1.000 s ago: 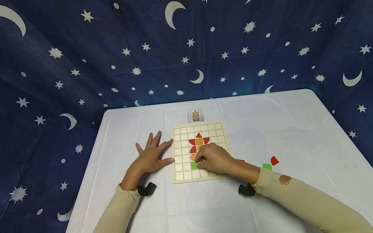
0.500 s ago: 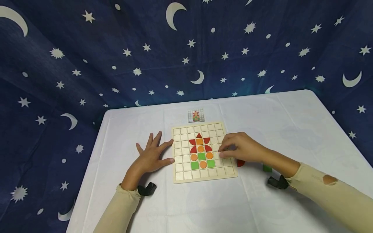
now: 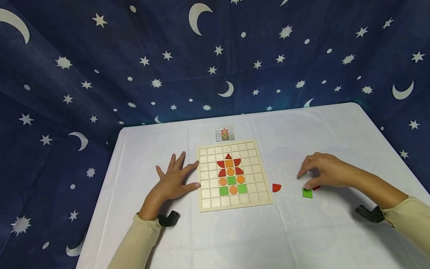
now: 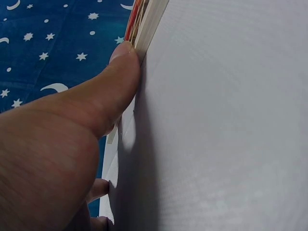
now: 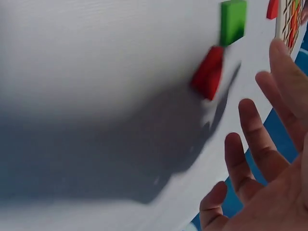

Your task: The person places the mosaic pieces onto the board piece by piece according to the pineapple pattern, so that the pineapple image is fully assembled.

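Note:
My left hand (image 3: pixel 172 182) lies spread at the left edge of a wooden grid board (image 3: pixel 209 203), thumb and forefinger touching its rim. On the board, red, orange and green pieces form a pattern: a red triangle (image 3: pixel 228 156) on top, an orange square (image 3: pixel 228 163) under it, then circles and green squares such as one green square (image 3: pixel 224 191) at lower left. Over the table to the right hovers my right hand (image 3: pixel 330 170), fingers apart and holding nothing. Below it lie a loose green square (image 3: pixel 307 193) and a red quarter-circle (image 5: pixel 209 73), partly hidden in the head view.
Another red quarter-circle (image 3: pixel 276 188) lies just right of the board. Behind the board is a small card (image 3: pixel 224 133) printed with a coloured grid pattern. A white cloth covers the table (image 3: pixel 235 239), with a dark starry curtain (image 3: pixel 174 89) beyond it.
My right hand has left the board and moved right, over the loose pieces. A green square and other pieces it covered at the pattern's right side now show. My left hand stays put.

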`<act>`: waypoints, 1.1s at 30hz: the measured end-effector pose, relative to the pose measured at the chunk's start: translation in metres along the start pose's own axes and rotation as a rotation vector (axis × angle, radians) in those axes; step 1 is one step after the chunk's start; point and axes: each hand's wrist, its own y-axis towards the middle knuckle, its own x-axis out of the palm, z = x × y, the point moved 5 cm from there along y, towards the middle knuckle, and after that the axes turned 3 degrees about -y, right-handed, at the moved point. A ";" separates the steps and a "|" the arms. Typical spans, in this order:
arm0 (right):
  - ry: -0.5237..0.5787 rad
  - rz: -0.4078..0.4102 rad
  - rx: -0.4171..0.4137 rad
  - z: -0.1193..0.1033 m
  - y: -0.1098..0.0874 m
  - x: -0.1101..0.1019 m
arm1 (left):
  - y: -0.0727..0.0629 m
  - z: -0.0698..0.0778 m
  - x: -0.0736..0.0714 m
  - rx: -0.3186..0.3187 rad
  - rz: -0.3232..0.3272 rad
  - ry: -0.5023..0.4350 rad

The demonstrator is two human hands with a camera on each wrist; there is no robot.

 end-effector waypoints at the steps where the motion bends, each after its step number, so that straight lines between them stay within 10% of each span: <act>1: -0.009 0.002 0.004 0.004 -0.004 0.001 | 0.000 0.000 0.000 0.001 0.002 -0.002; 16: 0.025 0.244 -0.141 0.013 -0.023 0.028 | 0.000 0.000 -0.001 0.012 0.016 -0.001; 33: 0.169 0.247 -0.084 -0.018 0.011 0.023 | -0.001 0.001 -0.002 0.010 0.013 -0.010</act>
